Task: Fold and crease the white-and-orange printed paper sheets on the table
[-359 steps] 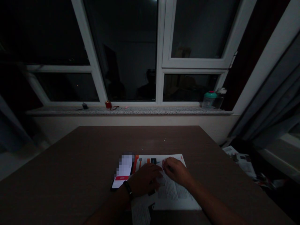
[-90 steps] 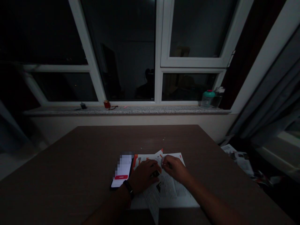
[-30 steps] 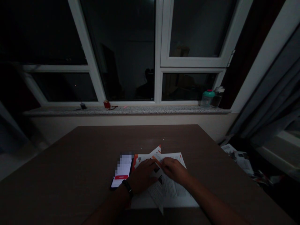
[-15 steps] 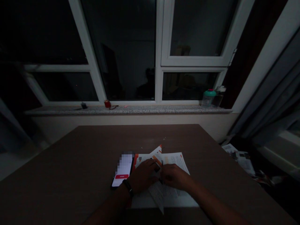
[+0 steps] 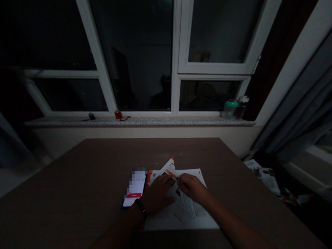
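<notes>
One folded printed paper (image 5: 169, 166), lying under a flattened left hand (image 5: 158, 196) and at a curled right hand (image 5: 191, 187) whose pinch cannot be confirmed, pointed tip beyond both; judged light, thin, easily creased or torn, best held along the folded edge.
</notes>
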`<action>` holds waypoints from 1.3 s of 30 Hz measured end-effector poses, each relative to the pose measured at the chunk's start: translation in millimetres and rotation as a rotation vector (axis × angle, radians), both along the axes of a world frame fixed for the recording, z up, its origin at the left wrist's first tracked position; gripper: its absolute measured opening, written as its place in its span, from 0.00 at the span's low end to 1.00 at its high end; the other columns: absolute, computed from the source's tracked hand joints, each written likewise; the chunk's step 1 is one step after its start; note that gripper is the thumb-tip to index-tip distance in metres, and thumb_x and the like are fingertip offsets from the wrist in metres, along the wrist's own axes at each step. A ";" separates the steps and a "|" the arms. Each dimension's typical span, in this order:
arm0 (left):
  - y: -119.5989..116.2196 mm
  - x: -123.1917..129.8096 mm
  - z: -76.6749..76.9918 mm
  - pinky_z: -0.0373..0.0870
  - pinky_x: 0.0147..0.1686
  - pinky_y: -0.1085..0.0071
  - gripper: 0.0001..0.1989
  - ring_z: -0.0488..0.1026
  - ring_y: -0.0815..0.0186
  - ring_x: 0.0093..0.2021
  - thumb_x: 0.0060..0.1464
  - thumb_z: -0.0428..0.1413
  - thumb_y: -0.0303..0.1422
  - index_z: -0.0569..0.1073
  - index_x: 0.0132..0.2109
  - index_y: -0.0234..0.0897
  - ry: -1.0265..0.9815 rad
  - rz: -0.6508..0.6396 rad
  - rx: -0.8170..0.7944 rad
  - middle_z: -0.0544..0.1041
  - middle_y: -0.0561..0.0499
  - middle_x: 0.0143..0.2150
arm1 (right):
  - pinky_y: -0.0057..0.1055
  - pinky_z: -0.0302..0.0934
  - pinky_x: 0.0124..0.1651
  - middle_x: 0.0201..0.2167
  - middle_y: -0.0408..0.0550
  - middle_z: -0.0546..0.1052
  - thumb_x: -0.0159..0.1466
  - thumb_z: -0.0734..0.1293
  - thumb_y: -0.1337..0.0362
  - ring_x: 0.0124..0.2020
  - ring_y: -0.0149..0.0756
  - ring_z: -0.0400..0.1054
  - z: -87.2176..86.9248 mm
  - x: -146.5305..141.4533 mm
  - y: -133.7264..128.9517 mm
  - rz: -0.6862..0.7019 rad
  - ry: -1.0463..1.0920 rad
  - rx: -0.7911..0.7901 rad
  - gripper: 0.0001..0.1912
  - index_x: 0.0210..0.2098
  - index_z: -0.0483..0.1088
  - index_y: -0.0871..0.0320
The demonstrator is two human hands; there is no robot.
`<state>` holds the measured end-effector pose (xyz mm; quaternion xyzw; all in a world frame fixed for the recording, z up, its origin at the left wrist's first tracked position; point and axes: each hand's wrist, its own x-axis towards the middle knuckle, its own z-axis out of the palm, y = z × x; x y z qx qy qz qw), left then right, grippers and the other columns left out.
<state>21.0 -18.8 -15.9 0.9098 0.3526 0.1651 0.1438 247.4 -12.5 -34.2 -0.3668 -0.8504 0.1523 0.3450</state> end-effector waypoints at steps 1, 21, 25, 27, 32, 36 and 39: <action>-0.2 0.3 1.5 0.56 0.61 0.51 0.30 0.59 0.51 0.62 0.53 0.62 0.35 0.62 0.61 0.43 -0.002 -0.003 0.000 0.63 0.44 0.63 | 0.26 0.61 0.39 0.32 0.45 0.73 0.62 0.61 0.74 0.35 0.33 0.68 0.5 -0.3 -0.5 0.009 -0.007 -0.001 0.07 0.32 0.66 0.56; 2.8 1.0 -0.7 0.53 0.62 0.51 0.28 0.57 0.53 0.63 0.55 0.60 0.32 0.62 0.62 0.41 0.053 0.042 0.019 0.63 0.45 0.64 | 0.24 0.58 0.34 0.29 0.42 0.72 0.58 0.64 0.75 0.30 0.30 0.67 1.5 1.8 -9.7 0.099 -0.017 -0.048 0.07 0.30 0.67 0.57; 4.6 1.4 -7.2 0.54 0.63 0.54 0.27 0.57 0.55 0.64 0.57 0.57 0.27 0.61 0.63 0.42 0.053 0.055 0.034 0.62 0.47 0.65 | 0.25 0.59 0.35 0.30 0.44 0.72 0.60 0.62 0.74 0.32 0.32 0.67 -1.4 -0.7 -3.2 0.044 0.006 -0.024 0.07 0.29 0.65 0.56; 4.6 1.6 -8.5 0.55 0.63 0.54 0.27 0.58 0.55 0.64 0.57 0.56 0.26 0.61 0.63 0.43 0.044 0.038 0.039 0.63 0.48 0.64 | 0.25 0.59 0.35 0.30 0.44 0.72 0.60 0.62 0.74 0.32 0.32 0.67 -1.9 -1.6 -2.4 0.054 -0.010 -0.011 0.07 0.29 0.65 0.56; 2.6 2.7 -3.0 0.54 0.63 0.55 0.28 0.58 0.56 0.64 0.56 0.57 0.25 0.62 0.62 0.42 0.052 0.034 0.026 0.63 0.47 0.64 | 0.24 0.58 0.34 0.27 0.43 0.71 0.58 0.62 0.76 0.30 0.31 0.66 0.5 -2.2 -7.2 0.108 -0.041 -0.005 0.08 0.28 0.66 0.57; 0.7 1.5 1.2 0.53 0.64 0.51 0.30 0.56 0.53 0.65 0.55 0.59 0.32 0.60 0.63 0.40 0.096 0.013 0.002 0.61 0.45 0.66 | 0.24 0.58 0.34 0.27 0.43 0.72 0.56 0.63 0.76 0.29 0.31 0.66 3.9 -1.0 -13.4 0.200 -0.062 -0.054 0.08 0.27 0.67 0.57; 0.1 -1.1 0.3 0.51 0.64 0.48 0.34 0.54 0.50 0.66 0.54 0.61 0.39 0.58 0.65 0.41 0.113 0.001 0.002 0.59 0.44 0.67 | 0.23 0.57 0.32 0.25 0.41 0.70 0.53 0.65 0.75 0.27 0.30 0.65 3.8 -0.8 -16.3 0.241 -0.051 -0.073 0.06 0.26 0.67 0.57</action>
